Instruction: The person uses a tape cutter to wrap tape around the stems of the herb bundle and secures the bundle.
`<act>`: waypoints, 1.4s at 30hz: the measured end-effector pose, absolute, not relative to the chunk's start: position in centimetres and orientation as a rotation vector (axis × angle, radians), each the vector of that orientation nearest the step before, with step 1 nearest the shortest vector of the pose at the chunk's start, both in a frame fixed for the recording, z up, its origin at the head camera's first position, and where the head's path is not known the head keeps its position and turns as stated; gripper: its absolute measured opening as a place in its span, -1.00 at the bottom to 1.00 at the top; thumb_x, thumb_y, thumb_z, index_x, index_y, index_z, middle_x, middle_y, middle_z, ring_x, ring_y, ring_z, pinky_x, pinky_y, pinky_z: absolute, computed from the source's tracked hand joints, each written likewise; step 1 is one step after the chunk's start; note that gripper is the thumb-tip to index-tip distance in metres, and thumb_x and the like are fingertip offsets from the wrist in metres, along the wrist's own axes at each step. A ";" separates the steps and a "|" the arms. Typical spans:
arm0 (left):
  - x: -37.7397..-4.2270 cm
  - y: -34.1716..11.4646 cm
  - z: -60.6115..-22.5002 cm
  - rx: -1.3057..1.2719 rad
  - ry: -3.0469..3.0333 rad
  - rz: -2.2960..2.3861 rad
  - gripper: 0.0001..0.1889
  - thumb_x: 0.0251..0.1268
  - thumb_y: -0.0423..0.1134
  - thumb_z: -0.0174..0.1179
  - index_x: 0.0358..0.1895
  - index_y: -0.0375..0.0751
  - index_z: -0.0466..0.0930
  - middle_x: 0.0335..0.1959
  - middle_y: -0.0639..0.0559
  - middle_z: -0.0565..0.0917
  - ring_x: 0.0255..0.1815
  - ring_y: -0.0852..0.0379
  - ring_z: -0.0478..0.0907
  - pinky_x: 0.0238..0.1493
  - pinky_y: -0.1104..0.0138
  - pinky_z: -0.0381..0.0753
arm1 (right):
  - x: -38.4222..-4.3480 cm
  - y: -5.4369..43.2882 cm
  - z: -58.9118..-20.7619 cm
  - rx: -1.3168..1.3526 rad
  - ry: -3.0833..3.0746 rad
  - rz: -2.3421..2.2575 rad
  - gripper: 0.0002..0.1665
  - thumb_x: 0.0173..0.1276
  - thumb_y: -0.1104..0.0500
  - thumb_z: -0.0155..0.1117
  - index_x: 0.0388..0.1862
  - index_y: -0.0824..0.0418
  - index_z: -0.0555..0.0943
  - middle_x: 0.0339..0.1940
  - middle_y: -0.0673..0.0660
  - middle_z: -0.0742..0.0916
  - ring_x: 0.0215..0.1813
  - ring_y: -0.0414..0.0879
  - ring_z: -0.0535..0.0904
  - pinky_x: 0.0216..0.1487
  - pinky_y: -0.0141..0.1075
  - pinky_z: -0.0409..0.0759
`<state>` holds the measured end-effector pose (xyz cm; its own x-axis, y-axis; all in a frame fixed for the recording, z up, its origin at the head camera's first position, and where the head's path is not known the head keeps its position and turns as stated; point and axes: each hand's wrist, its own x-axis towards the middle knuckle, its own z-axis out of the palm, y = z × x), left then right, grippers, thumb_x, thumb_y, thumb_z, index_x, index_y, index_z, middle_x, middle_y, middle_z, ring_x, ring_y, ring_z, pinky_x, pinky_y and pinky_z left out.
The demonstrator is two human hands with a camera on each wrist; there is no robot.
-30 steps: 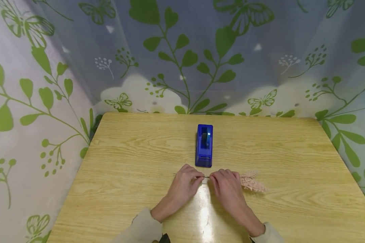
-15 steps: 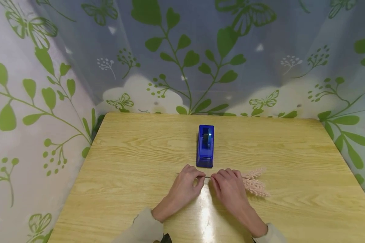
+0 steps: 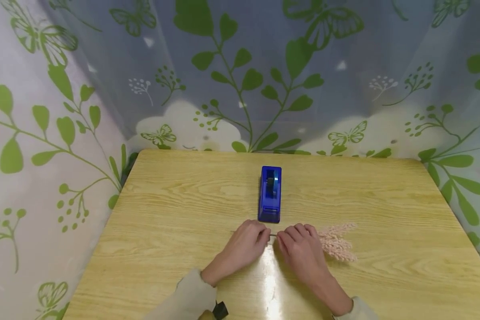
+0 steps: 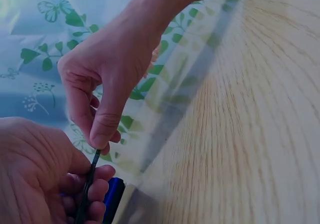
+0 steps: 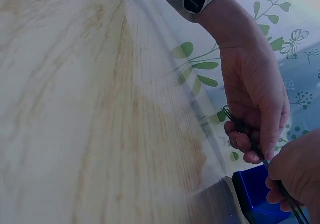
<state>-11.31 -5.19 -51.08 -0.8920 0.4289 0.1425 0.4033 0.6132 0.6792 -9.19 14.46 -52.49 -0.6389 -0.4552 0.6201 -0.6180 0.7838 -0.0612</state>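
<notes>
A bunch of pale pink flower sprigs (image 3: 337,242), on thin dark stems (image 3: 273,235), lies crosswise between two hands. My right hand (image 3: 304,253) pinches the stems just below the flower heads, which stick out past it to the right. To its left, across a short gap, my left hand (image 3: 244,243) holds the same stems between thumb and curled fingers. In the right wrist view, several thin stem ends (image 5: 231,116) fan out beyond the left hand's fingers. Just beyond the hands stands a blue tape dispenser (image 3: 270,194) with a roll in it.
The wood-grain table (image 3: 176,191) reaches back to a curtain (image 3: 240,80) printed with green leaves and butterflies. More of this printed cloth hangs at both sides. A small dark object (image 3: 220,310) shows by the left sleeve (image 3: 192,295).
The pink flower heads have turned and spread more into view. My left thumb and fingers have drawn closer together on the stems. The view has shifted slightly; the tape dispenser stays in place.
</notes>
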 end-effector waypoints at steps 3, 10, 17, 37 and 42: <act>-11.2 -5.2 -51.2 0.695 2.798 1.136 -0.68 0.59 -0.28 0.13 -0.46 -0.04 0.63 -0.52 0.24 0.56 -0.40 0.24 0.47 -0.31 0.40 0.50 | -9.3 14.6 -52.5 0.820 -2.365 0.323 -0.57 0.60 0.12 0.01 -0.31 0.23 0.77 -0.40 0.05 0.75 -0.29 0.02 0.62 -0.08 -0.04 0.55; -11.2 -5.1 -51.3 0.679 2.811 1.153 -0.75 0.60 -0.30 0.14 -0.33 -0.14 0.74 -0.40 0.13 0.69 -0.29 0.19 0.52 -0.18 0.35 0.54 | -9.5 14.7 -52.6 0.837 -2.338 0.317 -0.46 0.66 0.09 -0.12 -0.36 0.22 0.75 -0.42 0.05 0.74 -0.31 0.00 0.62 -0.12 -0.07 0.55; -11.0 -5.2 -51.3 0.702 2.809 1.188 -0.78 0.55 -0.42 0.15 -0.29 -0.19 0.75 -0.32 0.00 0.75 -0.22 0.13 0.55 -0.06 0.30 0.56 | -9.4 14.5 -52.6 0.828 -2.415 0.505 -0.82 0.42 0.23 0.19 -0.34 0.26 0.69 -0.45 0.06 0.70 -0.42 -0.08 0.59 -0.37 -0.20 0.60; -11.0 -5.3 -50.8 0.691 2.883 1.136 -0.89 0.43 -0.43 0.27 -0.22 -0.20 0.78 -0.27 0.04 0.75 -0.22 0.14 0.51 -0.10 0.36 0.59 | -8.7 13.9 -51.1 0.636 -2.758 0.587 -0.89 0.50 0.25 0.32 -0.28 0.15 0.71 -0.41 0.00 0.75 -0.33 -0.02 0.61 -0.17 -0.11 0.54; -10.9 -5.2 -50.9 0.704 2.901 1.127 -0.88 0.44 -0.44 0.27 -0.22 -0.21 0.77 -0.27 0.04 0.74 -0.22 0.14 0.50 -0.12 0.38 0.59 | -8.8 13.8 -51.0 0.623 -2.711 0.532 -0.93 0.44 0.26 0.37 -0.26 0.18 0.76 -0.37 0.07 0.77 -0.30 0.03 0.64 -0.22 -0.13 0.52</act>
